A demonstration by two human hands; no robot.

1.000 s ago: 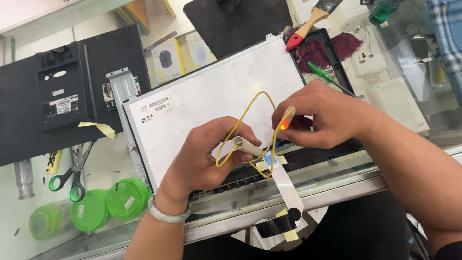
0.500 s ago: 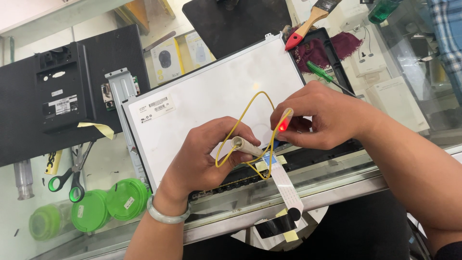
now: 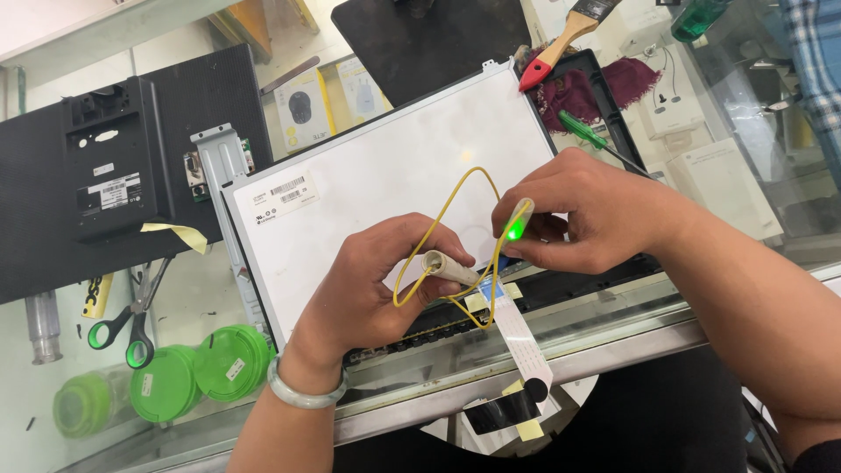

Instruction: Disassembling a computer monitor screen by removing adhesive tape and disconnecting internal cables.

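A: Head view. Left hand (image 3: 368,293) has its grip closed on a beige probe (image 3: 449,267); right hand (image 3: 591,210) has its grip pinched on a second probe with a lit green tip (image 3: 517,228). A yellow wire (image 3: 455,188) loops between the two.

B: Location of the probes?

A: Both over the lower edge of the white display panel (image 3: 377,184), which lies back-up on the glass table (image 3: 613,324). The tips sit just above the spot where the white flat ribbon cable (image 3: 512,328) meets the panel.

B: Orientation?

A: Beige probe: long axis runs left to right, tip pointing right and slightly down toward the connector. Green-tipped probe: tilted steeply, tip down toward the same spot.

B: Risks, as judged?

A: A tip could slip and bridge neighbouring contacts, since they look closely packed. The slack wire loop might snag a finger and pull a probe off. Leaning on the panel could stress it. Contact itself is hidden by the fingers.
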